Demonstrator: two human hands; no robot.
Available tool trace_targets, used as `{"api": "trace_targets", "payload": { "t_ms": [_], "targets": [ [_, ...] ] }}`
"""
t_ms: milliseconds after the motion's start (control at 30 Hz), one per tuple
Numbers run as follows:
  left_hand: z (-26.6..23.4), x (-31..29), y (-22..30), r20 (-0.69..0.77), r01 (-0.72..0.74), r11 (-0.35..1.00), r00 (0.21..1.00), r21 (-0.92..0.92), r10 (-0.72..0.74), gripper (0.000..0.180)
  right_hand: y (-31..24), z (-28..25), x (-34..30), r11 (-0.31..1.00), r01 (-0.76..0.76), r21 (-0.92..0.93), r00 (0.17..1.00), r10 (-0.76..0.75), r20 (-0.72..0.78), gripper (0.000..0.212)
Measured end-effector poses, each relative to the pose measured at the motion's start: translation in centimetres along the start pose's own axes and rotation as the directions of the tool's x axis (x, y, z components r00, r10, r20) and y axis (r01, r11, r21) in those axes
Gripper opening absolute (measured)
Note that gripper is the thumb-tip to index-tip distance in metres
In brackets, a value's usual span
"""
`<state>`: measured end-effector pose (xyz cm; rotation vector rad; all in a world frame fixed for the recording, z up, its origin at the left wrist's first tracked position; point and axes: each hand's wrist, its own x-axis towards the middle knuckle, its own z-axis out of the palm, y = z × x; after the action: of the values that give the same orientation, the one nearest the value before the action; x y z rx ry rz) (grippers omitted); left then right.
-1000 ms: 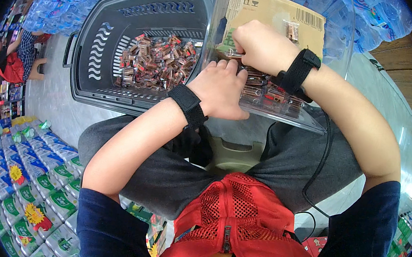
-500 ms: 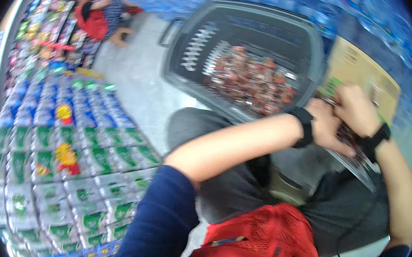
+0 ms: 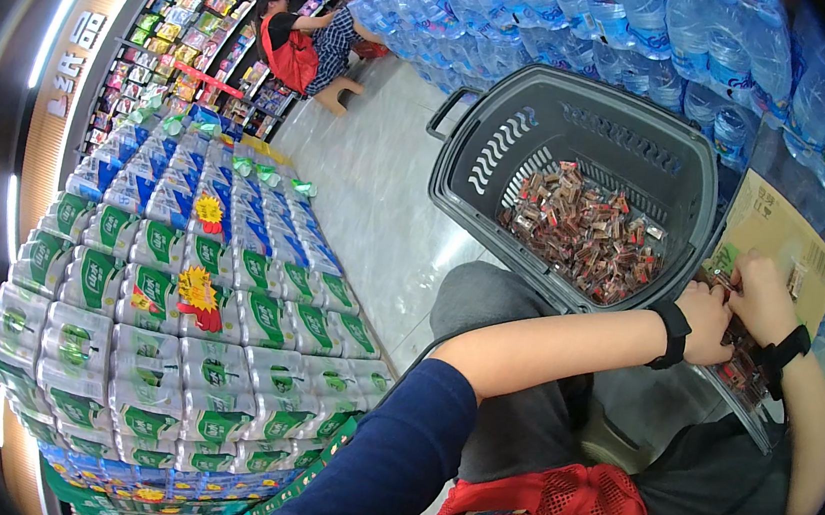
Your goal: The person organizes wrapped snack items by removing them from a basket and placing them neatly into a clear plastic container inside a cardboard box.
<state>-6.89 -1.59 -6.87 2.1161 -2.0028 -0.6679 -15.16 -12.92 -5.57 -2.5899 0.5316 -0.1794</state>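
Note:
My left hand point(image 3: 701, 320) and my right hand point(image 3: 763, 297) meet at the right, over a clear plastic tray point(image 3: 737, 404) that holds small wrapped sweets point(image 3: 744, 371). The fingers of both hands are bent and close together, at a dark wrapped piece between them. What each hand grips is largely hidden by the fingers. Left of them stands a dark grey plastic basket point(image 3: 449, 176) with a heap of small brown and red wrapped sweets point(image 3: 587, 226) on its bottom. A brown cardboard box point(image 3: 787, 232) lies just beyond my right hand, with one small packet point(image 3: 796, 281) on it.
Blue-tinted water bottle packs point(image 3: 618, 28) are stacked behind the basket. At the left rises a stack of shrink-wrapped packs point(image 3: 179, 374) with green labels. A person in a red vest point(image 3: 293, 52) crouches by the snack shelves point(image 3: 186, 23). My knees are beneath the tray.
The view has turned, so the basket and my hands appear farther right and lower. My left hand's fingers, spread over the tray before, are now drawn in near my right hand.

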Motion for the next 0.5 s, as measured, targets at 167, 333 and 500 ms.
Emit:
{"api": "trace_targets", "payload": {
  "t_ms": [167, 333, 500],
  "targets": [
    [0.08, 0.33, 0.0, 0.053, 0.014, 0.998, 0.998, 0.059, -0.017, 0.066, -0.08, -0.01, -0.05, 1.0, -0.015, -0.014, 1.0, 0.014, -0.022, 0.013],
    [0.34, 0.56, 0.04, 0.083, 0.009, 0.995, 0.996, 0.098, -0.017, 0.072, -0.56, -0.34, -0.5, 0.999, -0.01, -0.041, 1.0, 0.01, 0.0, 0.013],
    [0.23, 0.64, 0.14, 0.117, 0.007, 0.996, 0.993, 0.088, -0.017, 0.072, 0.09, 0.09, -0.51, 0.999, -0.009, -0.043, 1.0, 0.008, -0.025, 0.013]
  ]
}}
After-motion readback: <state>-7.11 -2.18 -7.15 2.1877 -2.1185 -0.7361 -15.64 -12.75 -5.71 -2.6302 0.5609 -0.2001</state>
